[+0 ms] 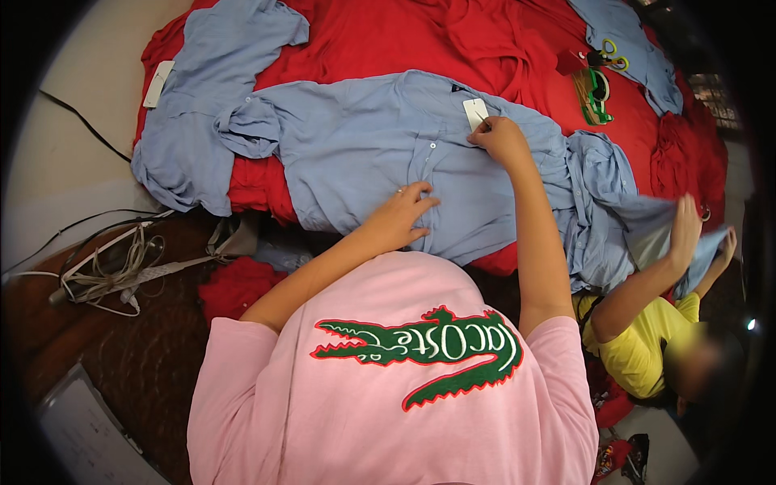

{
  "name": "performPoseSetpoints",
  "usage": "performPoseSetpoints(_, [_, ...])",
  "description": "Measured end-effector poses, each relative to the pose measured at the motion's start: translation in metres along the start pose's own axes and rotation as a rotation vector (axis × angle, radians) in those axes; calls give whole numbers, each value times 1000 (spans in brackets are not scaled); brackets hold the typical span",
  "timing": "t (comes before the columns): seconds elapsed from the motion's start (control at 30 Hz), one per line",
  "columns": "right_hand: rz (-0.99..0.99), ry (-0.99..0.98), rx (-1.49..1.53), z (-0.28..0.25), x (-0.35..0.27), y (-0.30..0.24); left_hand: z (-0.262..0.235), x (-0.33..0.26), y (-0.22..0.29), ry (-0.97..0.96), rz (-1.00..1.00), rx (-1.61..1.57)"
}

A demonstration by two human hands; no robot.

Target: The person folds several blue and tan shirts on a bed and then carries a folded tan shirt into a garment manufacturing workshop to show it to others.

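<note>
Work surface: a low desk (81, 145) with a pale top, almost wholly covered by red cloth (388, 40) spread across it. Dark patterned floor below, nearer the person than either hand; a tangle of pale cables (109, 271) lies there, well to the left of the left hand.

Light blue shirt (364, 153) lies flat on the red cloth, button placket running between the two hands.

Left hand (404, 214): grip wide, palm down, fingers spread, pressing the shirt front just beside the placket. Holds nothing.

Right hand (499, 139): grip narrow, fingertips pinched at a small white tag (475, 111) near the shirt collar, beyond and right of the left hand. Whether a tool sits in the pinch I cannot tell.

Around: a second blue garment (218, 89) bunched, left of and beyond the left hand, with its own white tag (158, 83). More blue cloth (598, 210) heaped just right of the right forearm. Scissors with green and yellow handles (602, 73) lie on the red cloth, beyond and right of the right hand.

Another person in a yellow top (638, 347) sits to the right, both their hands (687, 226) raised on the blue heap's edge, apart from the wearer's hands.
</note>
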State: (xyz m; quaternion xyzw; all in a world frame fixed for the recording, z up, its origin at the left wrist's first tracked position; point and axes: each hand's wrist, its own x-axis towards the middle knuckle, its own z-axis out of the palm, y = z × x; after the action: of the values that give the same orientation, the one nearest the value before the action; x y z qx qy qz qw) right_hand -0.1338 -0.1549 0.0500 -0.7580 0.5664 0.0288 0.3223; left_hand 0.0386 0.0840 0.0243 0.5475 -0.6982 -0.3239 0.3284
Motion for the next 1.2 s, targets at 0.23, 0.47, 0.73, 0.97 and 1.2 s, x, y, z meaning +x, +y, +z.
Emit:
performPoseSetpoints(0.23, [-294, 125, 295, -5, -7, -13, 7, 0, 13, -294, -152, -376])
performPoseSetpoints(0.47, [-225, 88, 353, 18, 18, 11, 8, 3, 24, -114, -311, -226])
performPoseSetpoints(0.73, [-245, -32, -49, 5, -11, -7, 39, 21, 8, 398, -174, 125])
performPoseSetpoints(0.97, [-276, 125, 125, 42, 1, -7, 59, 14, -13, 397, -27, 202])
performPoseSetpoints(1.2, [-248, 141, 514, 27, 16, -1, 48, 15, -5, 359, -142, 8])
